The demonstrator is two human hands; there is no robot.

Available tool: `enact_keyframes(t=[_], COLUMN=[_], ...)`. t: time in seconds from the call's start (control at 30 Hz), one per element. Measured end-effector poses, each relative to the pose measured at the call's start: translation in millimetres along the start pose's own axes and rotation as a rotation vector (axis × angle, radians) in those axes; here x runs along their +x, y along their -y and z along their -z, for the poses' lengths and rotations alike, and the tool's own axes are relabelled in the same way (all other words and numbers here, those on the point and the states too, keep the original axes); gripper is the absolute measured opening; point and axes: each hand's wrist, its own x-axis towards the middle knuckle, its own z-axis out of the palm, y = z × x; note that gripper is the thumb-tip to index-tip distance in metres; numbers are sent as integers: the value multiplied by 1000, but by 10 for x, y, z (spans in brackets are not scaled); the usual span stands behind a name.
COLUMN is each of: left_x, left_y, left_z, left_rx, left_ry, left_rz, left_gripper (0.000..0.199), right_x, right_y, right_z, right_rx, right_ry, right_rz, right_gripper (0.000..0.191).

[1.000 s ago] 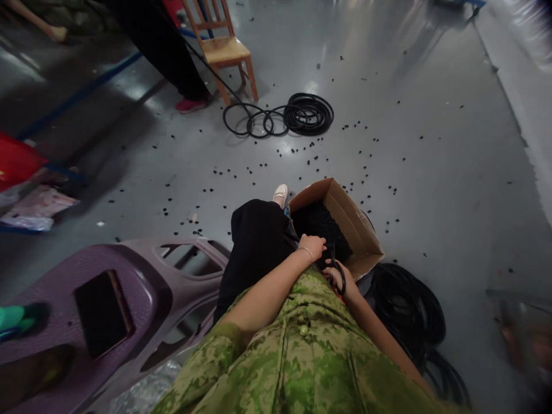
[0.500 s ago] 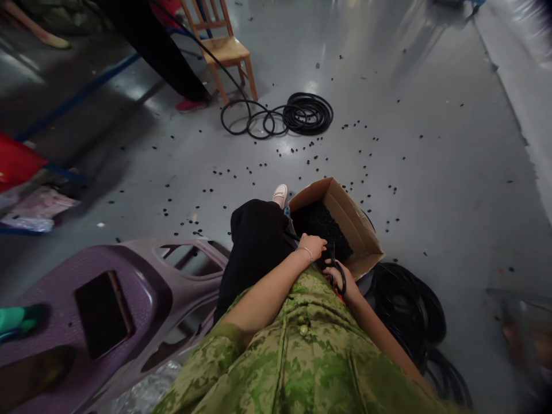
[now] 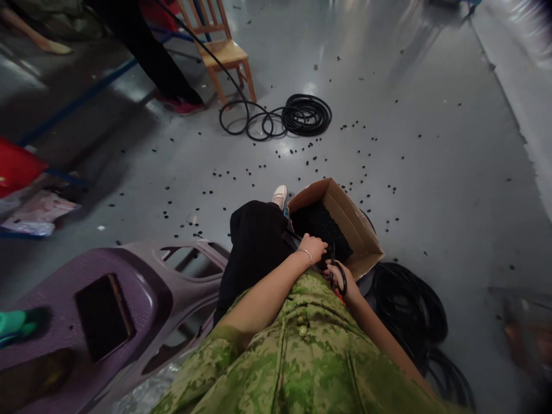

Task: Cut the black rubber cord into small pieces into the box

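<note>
My left hand (image 3: 314, 248), with a thin bracelet at its wrist, is closed over the near side of an open cardboard box (image 3: 356, 221). From it a black hose (image 3: 294, 233) runs back toward my knee; the part inside my fingers is hidden. Black-handled scissors (image 3: 341, 279) are in my right hand (image 3: 350, 283), just right of the left one. Their blades point at the left fingertips, dark against dark, so how far they are apart is hard to see. A heap of small black cut pieces (image 3: 321, 221) lies in the box.
A purple plastic stool (image 3: 150, 287) at my left bears a phone (image 3: 103, 316). More black hose (image 3: 407, 302) lies coiled at my right, and another coil (image 3: 307, 115) lies ahead near a wooden chair (image 3: 224, 52). Small black pieces dot the floor. Someone's leg (image 3: 159, 63) stands beyond.
Both hands stay at the box in almost the same pose. The other person's foot by the chair has shifted slightly. The view has tilted a little.
</note>
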Motion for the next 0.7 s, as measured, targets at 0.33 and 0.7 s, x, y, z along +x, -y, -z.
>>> enact_keyframes(t=[0.33,0.7], left_x=[0,66], left_y=[-13,50], left_z=[-29,-81], left_rx=[-70,-134], left_ry=[42,53], left_rz=[42,83], left_gripper=[30,33], right_x=[28,72], right_y=[-81,-147], right_z=[-44,-7], right_rx=[-190,-372], right_ry=[-82,-113], right_rz=[125,231], right_gripper=[42,38])
